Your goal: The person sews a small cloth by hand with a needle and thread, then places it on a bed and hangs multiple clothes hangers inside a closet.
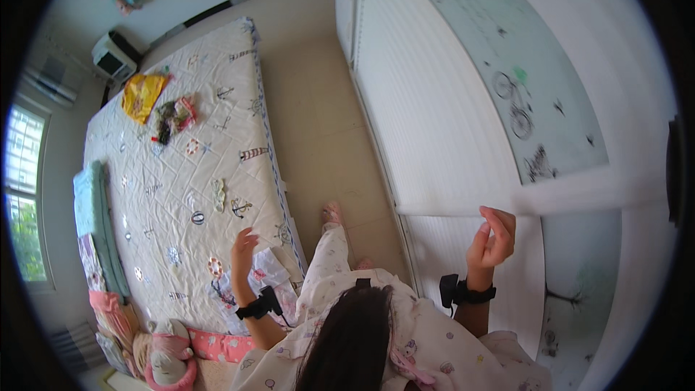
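My left hand point(244, 250) is held over the near right side of the bed, its fingers loosely bent and nothing visible in it. Below it and to its right, a white printed cloth point(270, 271) lies by the edge of the patterned quilted bed cover point(179, 190). On the other side, my right hand point(493, 238) is raised in front of the white wardrobe doors point(434, 98). Its fingers are curled in, with no object showing between them; whether it touches the door cannot be told. Each wrist wears a black strap with a small device.
A tiled floor aisle point(320, 103) runs between bed and wardrobe. On the bed lie a yellow bag point(142, 99), a crumpled multicoloured cloth point(175, 118), a small pale item point(218, 195), folded blue-green bedding point(95, 212) and a plush toy point(167, 355). A boxy appliance point(115, 57) stands beyond it.
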`<state>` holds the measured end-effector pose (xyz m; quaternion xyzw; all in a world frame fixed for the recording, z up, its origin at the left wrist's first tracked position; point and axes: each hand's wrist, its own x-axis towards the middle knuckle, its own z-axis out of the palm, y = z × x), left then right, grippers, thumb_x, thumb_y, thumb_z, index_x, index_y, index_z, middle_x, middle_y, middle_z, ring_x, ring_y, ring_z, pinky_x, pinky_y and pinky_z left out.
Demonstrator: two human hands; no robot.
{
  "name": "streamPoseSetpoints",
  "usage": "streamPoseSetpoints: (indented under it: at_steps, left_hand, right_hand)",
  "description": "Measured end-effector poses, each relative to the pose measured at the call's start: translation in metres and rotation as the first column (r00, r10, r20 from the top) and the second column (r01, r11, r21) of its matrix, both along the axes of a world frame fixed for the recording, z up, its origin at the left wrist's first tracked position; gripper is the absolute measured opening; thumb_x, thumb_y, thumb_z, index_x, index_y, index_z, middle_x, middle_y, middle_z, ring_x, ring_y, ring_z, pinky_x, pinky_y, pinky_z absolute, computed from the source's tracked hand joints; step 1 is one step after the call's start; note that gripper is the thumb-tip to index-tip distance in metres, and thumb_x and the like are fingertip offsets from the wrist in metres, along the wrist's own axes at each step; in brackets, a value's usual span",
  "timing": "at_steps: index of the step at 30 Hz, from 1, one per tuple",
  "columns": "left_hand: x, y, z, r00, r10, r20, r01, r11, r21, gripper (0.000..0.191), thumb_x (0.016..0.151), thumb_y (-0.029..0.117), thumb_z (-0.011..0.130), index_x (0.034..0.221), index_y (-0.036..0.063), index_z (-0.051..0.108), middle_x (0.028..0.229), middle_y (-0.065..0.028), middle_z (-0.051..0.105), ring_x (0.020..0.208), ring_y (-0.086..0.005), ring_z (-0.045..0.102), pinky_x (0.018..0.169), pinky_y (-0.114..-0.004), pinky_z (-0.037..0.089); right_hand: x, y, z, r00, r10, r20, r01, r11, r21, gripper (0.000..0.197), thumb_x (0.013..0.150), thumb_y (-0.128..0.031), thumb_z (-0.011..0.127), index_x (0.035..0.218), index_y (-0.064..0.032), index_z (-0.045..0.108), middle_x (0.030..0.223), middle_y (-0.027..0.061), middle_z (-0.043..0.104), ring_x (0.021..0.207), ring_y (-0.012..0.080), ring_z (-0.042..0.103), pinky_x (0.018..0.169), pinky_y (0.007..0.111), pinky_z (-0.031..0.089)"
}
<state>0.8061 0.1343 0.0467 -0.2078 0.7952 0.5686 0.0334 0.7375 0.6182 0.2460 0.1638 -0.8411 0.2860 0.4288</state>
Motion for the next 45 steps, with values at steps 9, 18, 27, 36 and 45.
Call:
streamPoseSetpoints:
  at_steps: [9, 18, 27, 36, 45]
  left_hand:
    - [-0.055, -0.084, -0.015, 0.866, 0.442, 0.236, -0.482, 0.862, 0.158, 0.031, 0.088, 0.016, 0.056, 0.116, 0.0031, 0.055, 0.093, -0.0105, 0.065, 0.081, -0.0178, 0.063, 0.073, -0.028, 0.049]
    - [-0.341, -0.111, 0.022, 0.996, 0.019, -0.082, -0.021, 0.999, -0.029, 0.029, 0.087, 0.017, 0.059, 0.114, 0.0062, 0.055, 0.092, -0.0117, 0.066, 0.082, -0.0209, 0.065, 0.068, -0.031, 0.051]
    - [-0.441, -0.153, -0.088, 0.884, 0.449, 0.127, -0.467, 0.860, 0.208, 0.030, 0.088, 0.019, 0.057, 0.114, 0.0049, 0.055, 0.094, -0.0120, 0.065, 0.084, -0.0192, 0.064, 0.072, -0.031, 0.049]
    - [-0.496, -0.196, -0.063, 0.361, 0.891, 0.277, -0.884, 0.231, 0.407, 0.029, 0.092, 0.023, 0.049, 0.118, 0.0105, 0.053, 0.099, -0.0054, 0.064, 0.089, -0.0142, 0.062, 0.071, -0.026, 0.046]
    - [-0.577, -0.256, -0.180, 0.158, 0.919, 0.362, -0.930, 0.016, 0.367, 0.025, 0.088, 0.018, 0.052, 0.108, 0.0048, 0.058, 0.088, -0.0073, 0.066, 0.073, -0.0134, 0.063, 0.066, -0.025, 0.048]
  right_hand:
    - [-0.200, -0.146, -0.026, 0.725, 0.211, 0.656, -0.325, 0.944, 0.056, 0.020, 0.078, -0.003, 0.061, 0.098, -0.0049, 0.061, 0.087, 0.0080, 0.063, 0.077, 0.0232, 0.060, 0.071, 0.034, 0.047]
    - [-0.400, -0.239, -0.037, 0.521, 0.264, 0.811, -0.449, 0.894, -0.003, 0.024, 0.081, -0.012, 0.060, 0.104, -0.0052, 0.061, 0.088, 0.0100, 0.063, 0.080, 0.0237, 0.061, 0.073, 0.034, 0.048]
    - [-0.669, -0.360, -0.055, 0.433, 0.339, 0.835, -0.694, 0.716, 0.069, 0.023, 0.082, -0.013, 0.060, 0.104, -0.0040, 0.060, 0.089, 0.0104, 0.063, 0.083, 0.0254, 0.061, 0.073, 0.035, 0.048]
    - [-0.832, -0.602, -0.068, 0.125, 0.460, 0.879, -0.992, 0.084, 0.097, 0.025, 0.080, -0.019, 0.060, 0.102, -0.0068, 0.061, 0.088, 0.0103, 0.063, 0.085, 0.0276, 0.059, 0.077, 0.038, 0.046]
    - [-0.849, -0.827, -0.205, -0.208, 0.303, 0.930, -0.951, -0.283, -0.120, 0.026, 0.078, -0.019, 0.062, 0.101, -0.0066, 0.060, 0.096, 0.0101, 0.061, 0.094, 0.0278, 0.057, 0.081, 0.038, 0.045]
